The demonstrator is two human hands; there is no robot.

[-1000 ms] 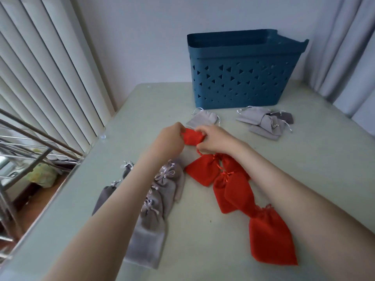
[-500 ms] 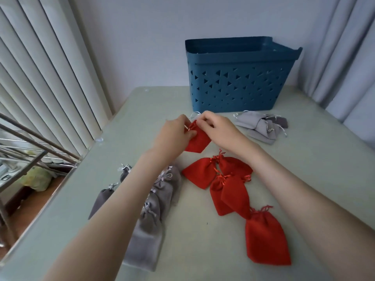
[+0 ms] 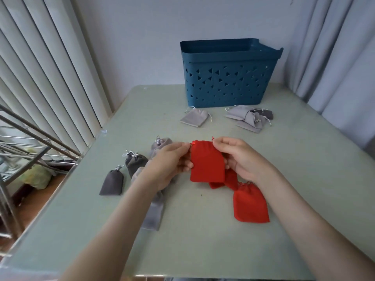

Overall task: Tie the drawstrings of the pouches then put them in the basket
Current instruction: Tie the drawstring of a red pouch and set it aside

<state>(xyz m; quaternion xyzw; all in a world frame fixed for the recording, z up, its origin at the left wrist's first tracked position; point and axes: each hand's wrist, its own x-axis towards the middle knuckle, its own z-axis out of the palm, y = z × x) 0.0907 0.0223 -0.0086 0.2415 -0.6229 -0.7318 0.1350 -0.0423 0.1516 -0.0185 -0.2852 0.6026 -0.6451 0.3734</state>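
I hold the red velvety drawstring pouch (image 3: 208, 163) up by its mouth over the middle of the pale green table (image 3: 203, 240).
My left hand (image 3: 170, 165) pinches its top left corner and my right hand (image 3: 241, 159) pinches the right cord (image 3: 212, 137). It seems light and limp, so I'd grip the cords.

The red pouch (image 3: 207, 165) is no longer bunched up between the hands: it now hangs flat and upright, mouth up. The left hand (image 3: 168, 165) and right hand (image 3: 241, 159), which met at one spot before, have moved apart, each pinching a top corner. Both hands have pulled back toward the person, clear of the light grey pouch (image 3: 195, 118), which now shows whole. The held pouch now covers part of the red pile (image 3: 231, 179).
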